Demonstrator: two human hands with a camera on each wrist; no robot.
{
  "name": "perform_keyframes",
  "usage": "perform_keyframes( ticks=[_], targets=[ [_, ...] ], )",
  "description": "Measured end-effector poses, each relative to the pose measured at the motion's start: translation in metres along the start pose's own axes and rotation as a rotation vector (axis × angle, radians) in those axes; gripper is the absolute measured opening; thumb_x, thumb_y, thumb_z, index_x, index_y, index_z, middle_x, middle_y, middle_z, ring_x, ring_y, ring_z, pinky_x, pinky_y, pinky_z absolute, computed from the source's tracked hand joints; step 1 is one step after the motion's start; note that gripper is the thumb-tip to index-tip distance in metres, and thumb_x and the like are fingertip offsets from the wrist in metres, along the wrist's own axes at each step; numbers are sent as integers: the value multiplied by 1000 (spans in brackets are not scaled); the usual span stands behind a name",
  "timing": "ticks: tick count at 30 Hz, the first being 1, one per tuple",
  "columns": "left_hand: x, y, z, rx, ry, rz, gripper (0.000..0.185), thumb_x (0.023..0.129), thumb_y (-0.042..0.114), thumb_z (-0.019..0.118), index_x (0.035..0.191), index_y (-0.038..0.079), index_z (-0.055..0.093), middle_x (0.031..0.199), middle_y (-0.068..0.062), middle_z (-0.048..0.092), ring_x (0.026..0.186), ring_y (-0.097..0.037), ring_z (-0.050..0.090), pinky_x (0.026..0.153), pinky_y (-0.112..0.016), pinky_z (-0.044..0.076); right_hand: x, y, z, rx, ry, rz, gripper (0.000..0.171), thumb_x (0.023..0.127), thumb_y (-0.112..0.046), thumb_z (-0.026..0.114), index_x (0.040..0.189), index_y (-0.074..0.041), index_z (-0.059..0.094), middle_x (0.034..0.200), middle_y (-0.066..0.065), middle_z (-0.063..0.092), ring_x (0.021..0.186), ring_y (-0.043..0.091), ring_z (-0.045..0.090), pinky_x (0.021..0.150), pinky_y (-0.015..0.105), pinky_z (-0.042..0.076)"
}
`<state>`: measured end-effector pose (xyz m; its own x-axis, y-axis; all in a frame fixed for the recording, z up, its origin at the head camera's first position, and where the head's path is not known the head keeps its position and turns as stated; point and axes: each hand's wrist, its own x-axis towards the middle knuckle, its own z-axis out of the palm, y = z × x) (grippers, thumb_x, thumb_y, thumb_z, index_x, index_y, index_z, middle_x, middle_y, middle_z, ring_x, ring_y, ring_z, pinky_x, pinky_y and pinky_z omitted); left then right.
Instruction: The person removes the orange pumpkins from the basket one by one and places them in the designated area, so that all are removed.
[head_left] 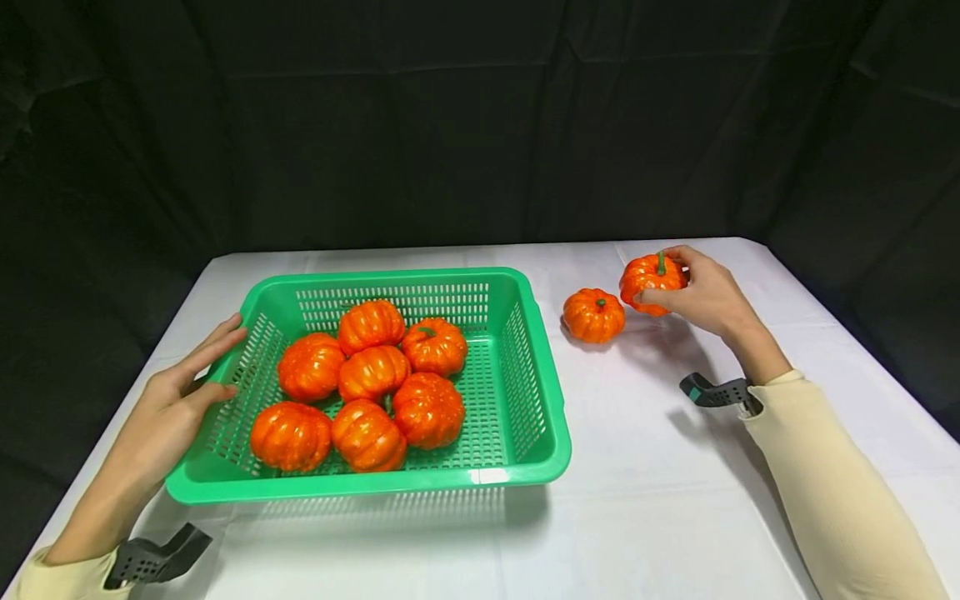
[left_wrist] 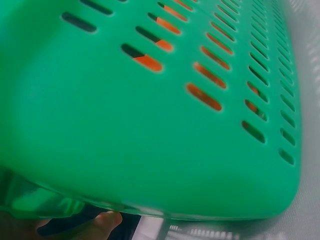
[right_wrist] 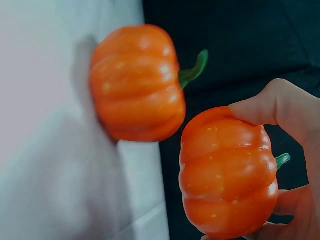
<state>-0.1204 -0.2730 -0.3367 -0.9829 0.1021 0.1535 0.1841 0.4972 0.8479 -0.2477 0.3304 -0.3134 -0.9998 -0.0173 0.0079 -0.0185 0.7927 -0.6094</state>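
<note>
Head view: R hand [head_left: 701,292] curls thumb and fingers round a small orange toy pumpkin [head_left: 651,282], stem up, just off the white tablecloth [head_left: 645,467] at far right, probably so it can be lifted clear; a second loose pumpkin [head_left: 594,315] sits just beside it, to the left. L hand [head_left: 183,392], fingers straight, rests flat against the left wall of the green slotted basket [head_left: 525,367], apparently to steady it. Basket holds seven pumpkins [head_left: 372,379] bunched together at its centre-left. No brands, labels or writing visible
</note>
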Motion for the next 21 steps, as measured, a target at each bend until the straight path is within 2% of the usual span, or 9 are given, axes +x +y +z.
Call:
perform_keyframes(
  ticks=[11,21],
  targets=[
    [0,0,0,10,-2,-2,61,104,0,47,163,13,37,172,2,19,156,-31,14,123,-56,9,7,17,7,1,-62,54,83,94,-36,70,153,7,31,139,32,45,121,49,44,99,62,49],
    [0,1,0,14,0,3,61,104,0,47,163,12,37,172,2,19,156,-32,14,123,-57,9,10,20,22,-71,-167,32,88,91,-36,76,154,7,32,143,33,44,123,48,44,102,63,46]
  ],
)
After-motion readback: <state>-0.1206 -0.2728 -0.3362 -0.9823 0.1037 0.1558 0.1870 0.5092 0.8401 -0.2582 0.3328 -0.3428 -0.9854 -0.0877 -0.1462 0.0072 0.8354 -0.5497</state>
